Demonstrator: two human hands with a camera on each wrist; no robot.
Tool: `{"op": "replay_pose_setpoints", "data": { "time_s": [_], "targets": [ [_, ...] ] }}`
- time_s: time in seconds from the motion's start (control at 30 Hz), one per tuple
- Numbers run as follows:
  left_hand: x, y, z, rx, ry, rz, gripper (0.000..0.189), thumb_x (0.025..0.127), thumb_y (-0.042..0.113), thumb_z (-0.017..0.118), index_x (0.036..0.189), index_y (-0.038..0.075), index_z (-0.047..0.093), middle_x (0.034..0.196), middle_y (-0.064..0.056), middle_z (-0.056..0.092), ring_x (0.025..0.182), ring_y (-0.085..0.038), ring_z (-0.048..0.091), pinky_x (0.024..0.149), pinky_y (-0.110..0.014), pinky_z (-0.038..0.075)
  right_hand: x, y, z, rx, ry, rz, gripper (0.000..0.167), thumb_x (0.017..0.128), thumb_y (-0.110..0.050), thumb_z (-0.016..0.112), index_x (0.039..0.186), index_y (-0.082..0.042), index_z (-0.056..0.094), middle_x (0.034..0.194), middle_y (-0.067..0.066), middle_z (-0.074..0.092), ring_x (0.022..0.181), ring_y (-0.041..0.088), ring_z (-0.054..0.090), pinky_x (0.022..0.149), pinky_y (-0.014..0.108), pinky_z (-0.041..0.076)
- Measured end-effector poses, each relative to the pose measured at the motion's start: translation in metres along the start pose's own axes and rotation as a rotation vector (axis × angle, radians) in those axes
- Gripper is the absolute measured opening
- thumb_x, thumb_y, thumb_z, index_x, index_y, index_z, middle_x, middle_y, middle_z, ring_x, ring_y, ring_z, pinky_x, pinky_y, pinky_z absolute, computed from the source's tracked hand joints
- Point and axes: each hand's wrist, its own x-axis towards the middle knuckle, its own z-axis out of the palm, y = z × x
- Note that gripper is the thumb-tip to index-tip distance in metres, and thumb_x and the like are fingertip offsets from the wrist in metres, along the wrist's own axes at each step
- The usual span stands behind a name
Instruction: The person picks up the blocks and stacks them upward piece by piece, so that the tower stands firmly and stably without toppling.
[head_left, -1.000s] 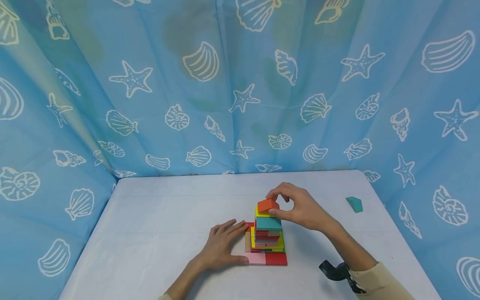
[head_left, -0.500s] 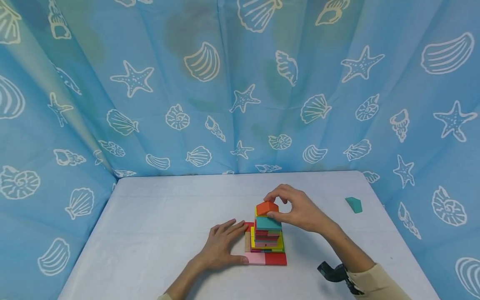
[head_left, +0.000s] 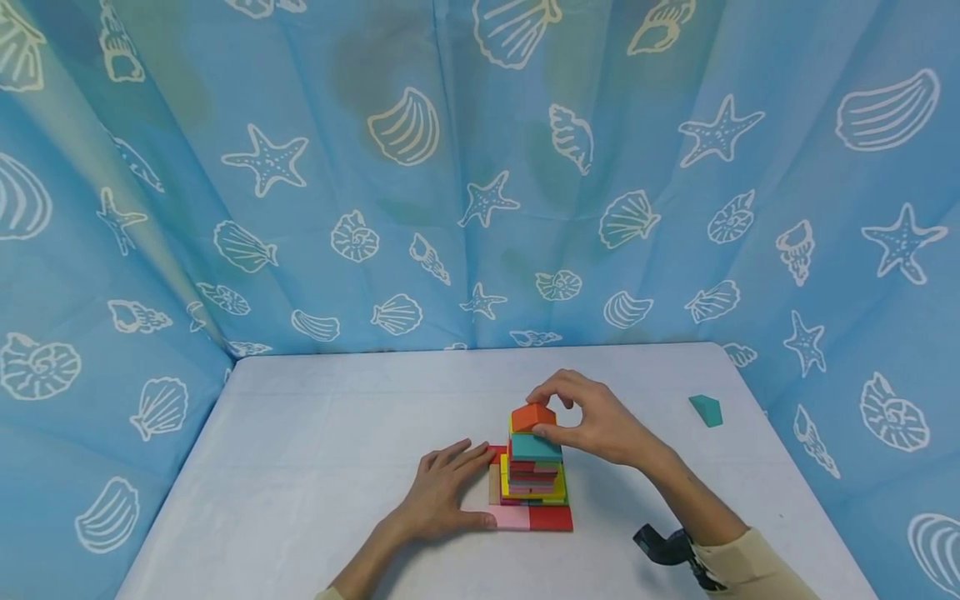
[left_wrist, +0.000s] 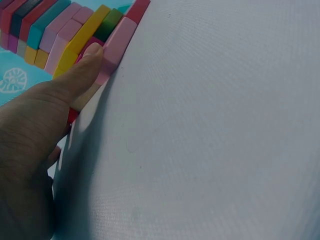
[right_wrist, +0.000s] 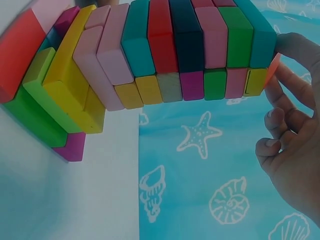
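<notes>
A tall tower [head_left: 536,447] of many-coloured flat building blocks stands on a wider base right of the table's middle. At its top sits an orange building block [head_left: 532,417], pinched by my right hand [head_left: 592,421] between thumb and fingers. In the right wrist view only an edge of the orange block [right_wrist: 273,69] shows behind the fingers. My left hand [head_left: 446,492] rests beside the base with fingers spread. Its thumb lies against the base by a pink block [left_wrist: 117,47] in the left wrist view.
A loose teal block [head_left: 706,410] lies at the right on the white table [head_left: 337,433]. A black curved device [head_left: 663,546] sticks out from the right sleeve. Behind the table hangs a blue curtain [head_left: 480,267] with a shell print.
The right hand and the orange block have shifted slightly left and down onto the tower's top, then stayed nearly still. The left hand keeps its place.
</notes>
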Motion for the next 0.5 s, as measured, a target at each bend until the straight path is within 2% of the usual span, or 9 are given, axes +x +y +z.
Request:
{"op": "replay_pose_setpoints", "data": {
  "time_s": [0.3, 0.5],
  "targets": [
    [-0.0002, 0.001, 0.0007, -0.002, -0.003, -0.007, 0.098, 0.077, 0.076, 0.065, 0.159, 0.037, 0.028, 0.163, 0.01, 0.032, 0.152, -0.025, 0.02, 0.114, -0.062, 0.022, -0.0003, 0.0004, 0.0004, 0.004, 0.007, -0.007, 0.038, 0.083, -0.035, 0.083, 0.117, -0.035, 0.067, 0.109, -0.018, 0.06, 0.092, 0.013, 0.051, 0.067, 0.025, 0.049],
    [0.0001, 0.0007, 0.0005, -0.006, -0.005, -0.013, 0.098, 0.077, 0.075, 0.066, 0.159, 0.038, 0.029, 0.163, 0.011, 0.032, 0.153, -0.025, 0.019, 0.114, -0.062, 0.022, -0.0026, 0.0022, -0.0041, -0.001, 0.023, -0.008, 0.043, 0.083, -0.036, 0.082, 0.123, -0.034, 0.065, 0.109, -0.016, 0.061, 0.091, 0.011, 0.051, 0.068, 0.026, 0.048]
  ]
}}
